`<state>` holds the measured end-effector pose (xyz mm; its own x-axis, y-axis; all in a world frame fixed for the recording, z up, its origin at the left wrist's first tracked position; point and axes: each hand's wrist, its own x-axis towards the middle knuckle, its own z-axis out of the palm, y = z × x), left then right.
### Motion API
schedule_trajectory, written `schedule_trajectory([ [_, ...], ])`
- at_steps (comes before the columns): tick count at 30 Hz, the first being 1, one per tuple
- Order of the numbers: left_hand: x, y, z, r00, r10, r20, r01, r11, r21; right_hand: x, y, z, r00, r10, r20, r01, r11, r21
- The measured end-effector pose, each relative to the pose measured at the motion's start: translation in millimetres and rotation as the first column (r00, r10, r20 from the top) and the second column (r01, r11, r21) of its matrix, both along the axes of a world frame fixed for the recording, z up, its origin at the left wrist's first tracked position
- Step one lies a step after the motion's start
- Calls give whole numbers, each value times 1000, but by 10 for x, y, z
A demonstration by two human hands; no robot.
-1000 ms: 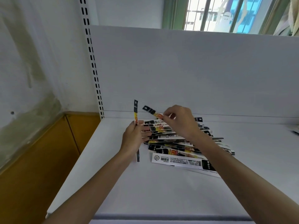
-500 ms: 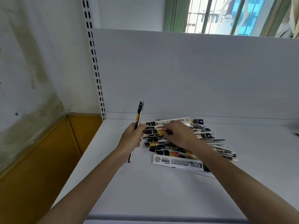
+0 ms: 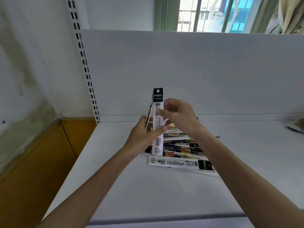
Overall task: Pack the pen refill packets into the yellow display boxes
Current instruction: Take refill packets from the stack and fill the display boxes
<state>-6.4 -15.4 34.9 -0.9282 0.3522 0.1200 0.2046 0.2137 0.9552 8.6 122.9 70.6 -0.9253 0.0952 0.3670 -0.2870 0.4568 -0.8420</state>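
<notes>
My left hand [image 3: 142, 137] grips a small upright stack of pen refill packets [image 3: 157, 122], black tops pointing up, white barcoded backs facing me. My right hand [image 3: 178, 115] is blurred and touches the front packet of that stack with its fingertips. Behind and below both hands lies a loose pile of refill packets [image 3: 181, 152] flat on the white shelf [image 3: 131, 186]. One long packet [image 3: 181, 164] at the pile's near edge shows its barcode side. No yellow display box is in view.
A white back panel [image 3: 181, 71] rises behind the shelf. A slotted upright post [image 3: 84, 66] stands at the left. Orange-brown panelling [image 3: 41, 162] lies below left of the shelf. A pale object [image 3: 296, 125] sits at the far right edge.
My right hand lifted a packet off the pile and brought it to the stack in my left hand. The held stack has turned its white back towards me.
</notes>
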Motion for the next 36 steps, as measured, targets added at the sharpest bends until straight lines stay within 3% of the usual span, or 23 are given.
schedule_trajectory([
  [2,23,161,38,997,-42,-69,38,998,-59,100,77,14,1000,12,7,-11,991,-131],
  [6,120,505,79,984,-125,-126,121,992,-41,361,422,-29,999,-46,27,50,983,-175],
  [12,315,1260,131,976,-213,-39,216,971,105,881,1388,-144,950,-310,29,311,950,-32],
  [23,1393,3472,31,925,-380,22,354,880,318,2539,3671,-232,730,-683,-33,678,717,161],
  [29,2071,4642,31,906,-407,-118,423,888,181,3372,4762,-330,620,-784,-17,772,606,189],
  [36,2535,5459,83,828,-463,-317,502,863,51,4002,5441,-388,519,-855,-14,842,508,181],
])
